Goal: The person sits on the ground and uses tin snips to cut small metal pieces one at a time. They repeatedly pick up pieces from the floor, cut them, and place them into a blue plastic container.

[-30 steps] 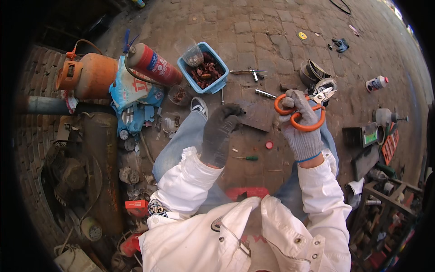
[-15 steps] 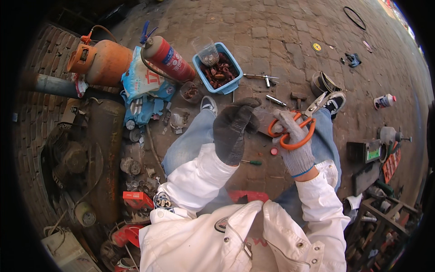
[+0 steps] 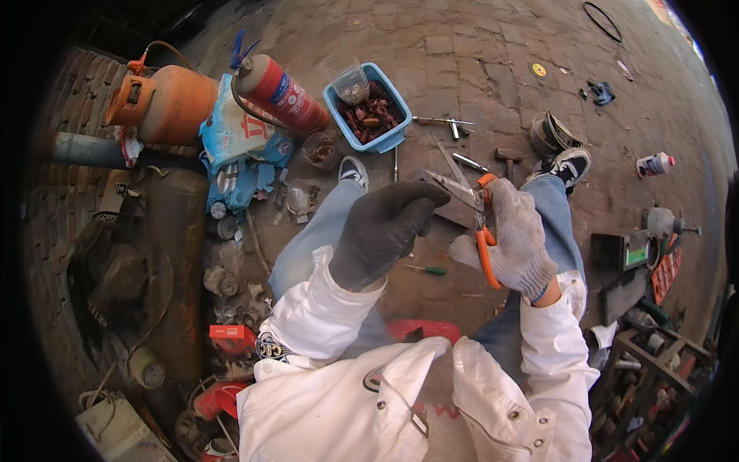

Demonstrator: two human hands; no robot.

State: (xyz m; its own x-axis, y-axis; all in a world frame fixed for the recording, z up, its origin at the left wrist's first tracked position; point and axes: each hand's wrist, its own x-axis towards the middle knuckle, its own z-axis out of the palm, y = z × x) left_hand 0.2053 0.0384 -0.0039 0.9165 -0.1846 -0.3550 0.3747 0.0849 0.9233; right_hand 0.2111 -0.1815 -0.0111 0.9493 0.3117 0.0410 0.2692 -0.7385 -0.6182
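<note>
My right hand, in a pale grey knitted glove, grips a pair of scissors by the orange handles. The scissor blades are spread apart and point up and left toward my other hand. My left hand, in a black glove, is closed, with its thumb and fingertips pinched together beside the lower blade. Anything between those fingertips is too small or hidden to make out. Below the hands, on the ground between my legs, lies a screwdriver with a green handle. A flat dark plate shows behind the blades.
Ahead stands a blue basin of reddish-brown scraps, beside a red fire extinguisher and an orange gas cylinder. A hammer lies near my right shoe. Rightward are a white bottle and a black box.
The scissors have swung from pointing up and right to pointing up and left, with their blades now spread. My left hand has moved slightly down and left and turned.
</note>
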